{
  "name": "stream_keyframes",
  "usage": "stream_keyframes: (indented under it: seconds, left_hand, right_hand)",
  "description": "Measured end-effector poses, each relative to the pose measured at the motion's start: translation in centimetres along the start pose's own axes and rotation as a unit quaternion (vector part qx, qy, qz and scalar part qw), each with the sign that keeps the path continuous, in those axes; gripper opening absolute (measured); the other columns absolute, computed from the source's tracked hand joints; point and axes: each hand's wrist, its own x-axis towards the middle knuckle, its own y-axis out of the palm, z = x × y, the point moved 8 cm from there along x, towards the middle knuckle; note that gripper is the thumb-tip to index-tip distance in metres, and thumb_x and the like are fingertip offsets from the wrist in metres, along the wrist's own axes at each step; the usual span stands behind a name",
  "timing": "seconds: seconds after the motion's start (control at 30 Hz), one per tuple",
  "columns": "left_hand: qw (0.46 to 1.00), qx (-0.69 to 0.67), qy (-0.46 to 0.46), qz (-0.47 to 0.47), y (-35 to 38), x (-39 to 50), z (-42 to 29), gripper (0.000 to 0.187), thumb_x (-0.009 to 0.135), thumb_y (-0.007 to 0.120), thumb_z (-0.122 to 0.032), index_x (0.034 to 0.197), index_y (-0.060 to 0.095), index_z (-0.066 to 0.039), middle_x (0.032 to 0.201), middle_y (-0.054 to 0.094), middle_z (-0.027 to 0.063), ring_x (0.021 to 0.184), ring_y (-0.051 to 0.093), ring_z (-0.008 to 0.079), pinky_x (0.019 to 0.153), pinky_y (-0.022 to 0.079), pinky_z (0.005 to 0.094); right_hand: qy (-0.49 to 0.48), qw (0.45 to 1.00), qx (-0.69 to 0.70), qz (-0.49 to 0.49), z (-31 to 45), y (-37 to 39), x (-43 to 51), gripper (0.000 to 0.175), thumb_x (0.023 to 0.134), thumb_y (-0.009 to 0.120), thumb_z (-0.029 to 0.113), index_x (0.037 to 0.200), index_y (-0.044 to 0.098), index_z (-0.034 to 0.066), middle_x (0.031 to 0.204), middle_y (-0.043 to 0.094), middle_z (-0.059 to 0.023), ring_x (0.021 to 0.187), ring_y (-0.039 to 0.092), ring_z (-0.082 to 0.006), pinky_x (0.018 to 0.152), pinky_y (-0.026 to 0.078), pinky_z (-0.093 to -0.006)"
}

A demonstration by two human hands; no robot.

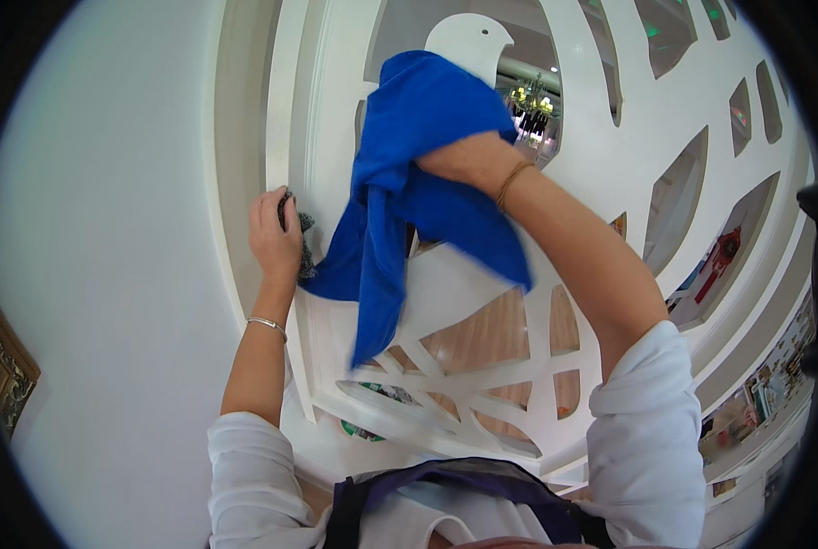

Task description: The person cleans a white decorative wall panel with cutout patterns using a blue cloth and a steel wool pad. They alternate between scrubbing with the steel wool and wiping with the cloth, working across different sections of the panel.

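Note:
A blue cloth [443, 103] hangs in loose folds over a white cut-out lattice panel [450, 295]. My right hand [467, 161] is pressed into the cloth, its fingers hidden under the fabric. Above the cloth shows a white bird-shaped cut-out [467, 38], its lower part covered. At the left, my left hand [275, 237] rests at the panel's white frame [312, 137], gripping a dark grey mesh-like scrubbing pad [306, 247]. The cloth's lower left corner reaches close to that pad.
A plain white wall [120, 240] stands at the left, with an ornate picture frame [7, 364] on it. Through the panel's openings appear a chandelier [532, 103], a wooden floor [481, 333] and a red hanging ornament [724, 254]. Shelves with small items [766, 391] lie at the lower right.

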Motion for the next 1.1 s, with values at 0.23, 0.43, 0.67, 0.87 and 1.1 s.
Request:
stream_keyframes:
  seconds: [0.23, 0.43, 0.67, 0.87, 1.1]
  left_hand:
    - [0.98, -0.064, -0.182, 0.057, -3.7, -0.4, 2.7, 0.013, 0.08, 0.066, -0.004, 0.092, 0.064, 0.0, 0.083, 0.062, 0.0095, 0.065, 0.059, 0.0167, 0.06, 0.049, 0.0275]
    - [0.967, -0.145, -0.208, 0.025, -4.3, -0.3, 1.3, 0.016, 0.081, 0.066, -0.004, 0.096, 0.065, 0.001, 0.079, 0.062, 0.0058, 0.063, 0.055, 0.0098, 0.058, 0.047, 0.0235]
    - [0.932, -0.16, -0.326, 0.011, -5.8, 1.0, 2.0, 0.017, 0.081, 0.068, -0.007, 0.095, 0.066, 0.001, 0.078, 0.063, 0.005, 0.063, 0.056, 0.0094, 0.059, 0.047, 0.0228]
    - [0.985, -0.143, -0.101, 0.001, -3.8, 5.8, -1.8, 0.013, 0.081, 0.067, -0.007, 0.093, 0.067, -0.003, 0.081, 0.066, 0.0053, 0.067, 0.058, 0.0112, 0.062, 0.048, 0.0237]
    - [0.989, -0.072, 0.13, -0.001, 5.9, 14.9, -7.4, 0.007, 0.079, 0.065, -0.008, 0.084, 0.069, -0.007, 0.082, 0.066, 0.0069, 0.073, 0.062, 0.0232, 0.065, 0.05, 0.0315]
  right_hand:
    - [-0.068, 0.982, -0.016, -0.175, -2.5, -5.2, -1.9, 0.035, 0.086, 0.056, 0.026, 0.116, 0.058, 0.0073, 0.121, 0.057, -0.0172, 0.108, 0.055, -0.0346, 0.096, 0.042, -0.0413]
    - [0.089, 0.982, 0.029, -0.162, -5.6, -5.5, 1.8, 0.033, 0.087, 0.052, 0.025, 0.114, 0.06, 0.0071, 0.12, 0.057, -0.0192, 0.112, 0.053, -0.037, 0.098, 0.04, -0.0436]
    - [0.011, 0.997, 0.062, -0.049, -1.7, -2.1, -5.8, 0.042, 0.089, 0.054, 0.026, 0.127, 0.052, 0.0077, 0.132, 0.05, -0.0172, 0.123, 0.044, -0.0341, 0.106, 0.032, -0.0415]
    - [0.045, 0.991, 0.09, 0.085, -1.7, -0.7, -10.2, 0.05, 0.092, 0.054, 0.032, 0.136, 0.044, 0.0106, 0.139, 0.043, -0.014, 0.128, 0.039, -0.0295, 0.11, 0.027, -0.0389]
    - [0.104, 0.946, 0.245, 0.186, -3.0, -1.2, -17.9, 0.054, 0.094, 0.052, 0.034, 0.14, 0.037, 0.0127, 0.142, 0.04, -0.0113, 0.13, 0.037, -0.0271, 0.111, 0.026, -0.0369]
